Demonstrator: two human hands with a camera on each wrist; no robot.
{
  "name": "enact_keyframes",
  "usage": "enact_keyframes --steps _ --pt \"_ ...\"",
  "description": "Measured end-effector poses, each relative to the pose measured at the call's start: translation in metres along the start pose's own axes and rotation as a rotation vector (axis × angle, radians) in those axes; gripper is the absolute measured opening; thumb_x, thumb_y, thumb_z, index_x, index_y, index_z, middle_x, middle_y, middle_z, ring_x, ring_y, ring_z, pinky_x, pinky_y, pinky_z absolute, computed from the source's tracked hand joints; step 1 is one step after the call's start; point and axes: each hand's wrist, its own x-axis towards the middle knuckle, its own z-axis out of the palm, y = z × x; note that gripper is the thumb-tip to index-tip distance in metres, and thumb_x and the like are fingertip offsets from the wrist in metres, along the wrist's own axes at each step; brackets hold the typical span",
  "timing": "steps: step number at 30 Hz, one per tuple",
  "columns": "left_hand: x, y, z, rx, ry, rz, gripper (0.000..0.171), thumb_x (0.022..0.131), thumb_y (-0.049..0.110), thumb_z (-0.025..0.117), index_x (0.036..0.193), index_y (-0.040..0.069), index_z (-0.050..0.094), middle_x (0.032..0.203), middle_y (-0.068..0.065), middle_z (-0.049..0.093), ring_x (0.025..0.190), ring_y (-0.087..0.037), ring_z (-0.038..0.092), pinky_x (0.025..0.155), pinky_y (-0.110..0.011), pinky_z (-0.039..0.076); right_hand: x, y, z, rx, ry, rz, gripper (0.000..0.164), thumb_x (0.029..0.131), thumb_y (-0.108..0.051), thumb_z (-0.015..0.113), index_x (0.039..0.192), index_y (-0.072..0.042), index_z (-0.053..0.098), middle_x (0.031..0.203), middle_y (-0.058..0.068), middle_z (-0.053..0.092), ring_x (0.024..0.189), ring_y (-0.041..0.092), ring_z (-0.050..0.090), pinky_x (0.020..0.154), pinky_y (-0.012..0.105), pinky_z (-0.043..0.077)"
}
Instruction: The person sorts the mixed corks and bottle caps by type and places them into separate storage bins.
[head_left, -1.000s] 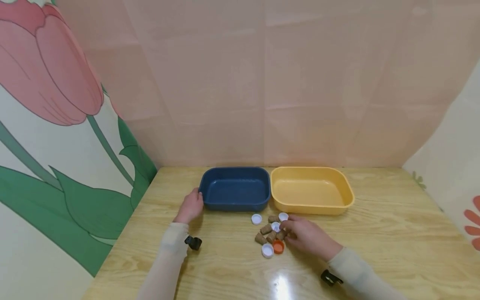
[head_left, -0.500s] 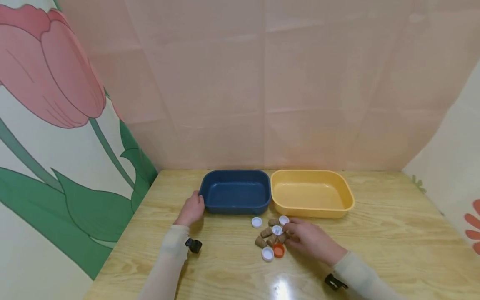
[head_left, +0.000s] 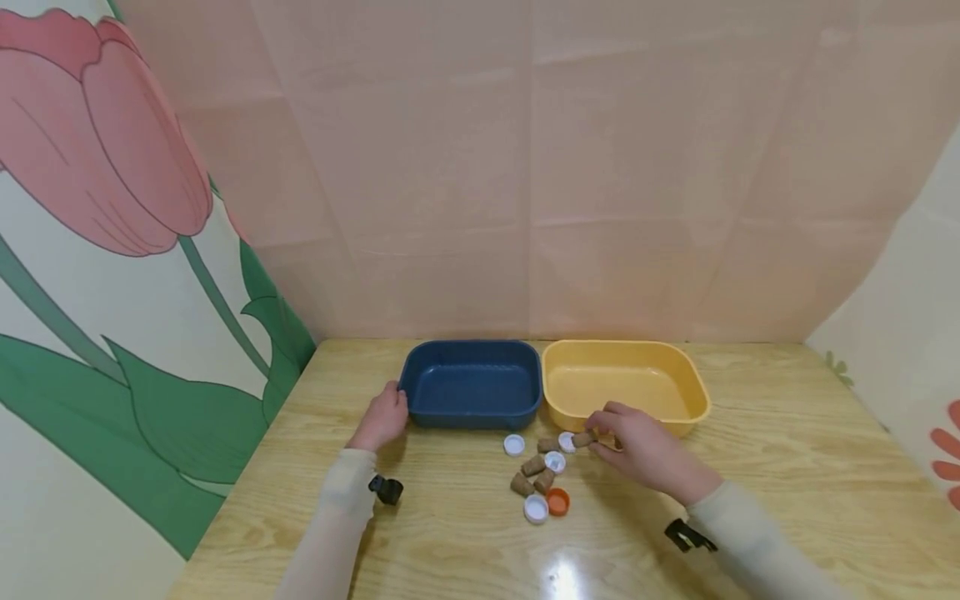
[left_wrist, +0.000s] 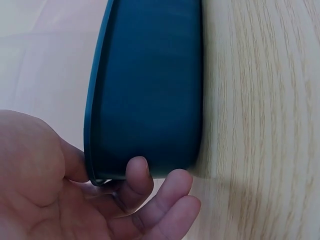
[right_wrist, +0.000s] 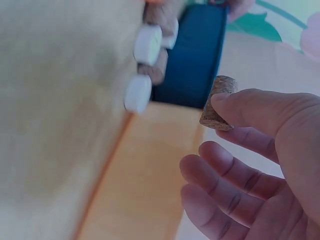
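My right hand (head_left: 648, 454) pinches a cork stopper (right_wrist: 218, 102) between thumb and index finger, the other fingers loosely bent. In the head view that cork is raised near the front of the yellow tub (head_left: 622, 383). At the far left, my left hand (head_left: 384, 418) grips the end rim of the dark blue tub (head_left: 472, 417); in the left wrist view its thumb passes behind the rim and its fingers curl against the outer wall. Between the hands lies a group of corks (head_left: 533, 465), several white bottle caps (head_left: 536, 508) and an orange cap (head_left: 557, 501).
Both tubs stand side by side at the back of the wooden table (head_left: 450, 533), and their visible insides hold nothing. Behind them hangs a pink cloth (head_left: 420, 167). A tulip-painted panel (head_left: 105, 167) flanks the left side, a pale panel (head_left: 915, 333) the right.
My right hand has picked a cork out of the group and moved up and right, toward the yellow tub. The left hand stays at the blue tub's rim.
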Motion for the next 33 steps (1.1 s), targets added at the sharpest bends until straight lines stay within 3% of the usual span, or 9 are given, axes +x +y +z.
enact_keyframes --steps 4,10,16,20,27,33 --pt "-0.001 0.000 0.000 -0.030 -0.004 0.004 0.042 0.108 0.016 0.031 0.141 -0.008 0.039 0.088 -0.016 0.061 0.069 -0.022 0.062 0.069 -0.040 0.054 0.004 0.008 -0.012 -0.037 0.001 0.036 0.018 0.082 -0.015 0.082 0.096 -0.014 0.071 0.082 -0.003 0.059 0.065 0.009 0.053 0.056 0.023 0.045" --pt "0.001 0.001 0.005 -0.098 -0.023 -0.005 0.038 0.109 0.016 0.031 0.139 -0.005 0.042 0.083 -0.013 0.057 0.063 -0.021 0.060 0.060 -0.034 0.054 0.010 0.029 -0.030 -0.069 -0.001 0.042 0.017 0.084 -0.015 0.080 0.096 -0.012 0.070 0.081 -0.001 0.058 0.061 0.006 0.045 0.054 0.024 0.042" --pt "0.005 0.003 0.006 -0.146 -0.041 -0.008 0.039 0.109 0.018 0.030 0.141 -0.003 0.039 0.082 -0.013 0.057 0.065 -0.027 0.064 0.059 -0.033 0.055 0.022 0.051 -0.050 -0.084 -0.023 0.074 0.016 0.085 -0.015 0.079 0.097 -0.008 0.069 0.081 0.002 0.060 0.062 0.010 0.048 0.054 0.027 0.041" --pt "0.005 0.000 0.005 -0.133 -0.025 -0.021 0.038 0.109 0.018 0.030 0.140 -0.002 0.040 0.082 -0.013 0.057 0.065 -0.028 0.064 0.058 -0.032 0.054 0.037 0.065 -0.052 -0.091 -0.050 0.070 0.015 0.086 -0.015 0.078 0.096 -0.007 0.069 0.077 -0.001 0.061 0.061 0.010 0.049 0.055 0.028 0.041" --pt "0.000 -0.004 0.002 -0.144 -0.027 -0.036 0.036 0.109 0.017 0.030 0.139 -0.001 0.041 0.078 -0.011 0.054 0.062 -0.026 0.061 0.056 -0.033 0.053 0.060 0.081 -0.051 -0.024 -0.141 0.139 0.015 0.087 -0.013 0.077 0.097 -0.004 0.069 0.075 0.001 0.061 0.062 0.013 0.052 0.056 0.030 0.043" --pt "-0.001 -0.004 0.002 -0.152 -0.026 -0.044 0.035 0.110 0.018 0.030 0.137 -0.001 0.042 0.077 -0.010 0.053 0.061 -0.025 0.061 0.058 -0.036 0.055 0.075 0.094 -0.048 0.019 -0.156 0.119 0.013 0.087 -0.010 0.076 0.092 -0.001 0.069 0.069 0.002 0.061 0.058 0.013 0.051 0.055 0.031 0.044"
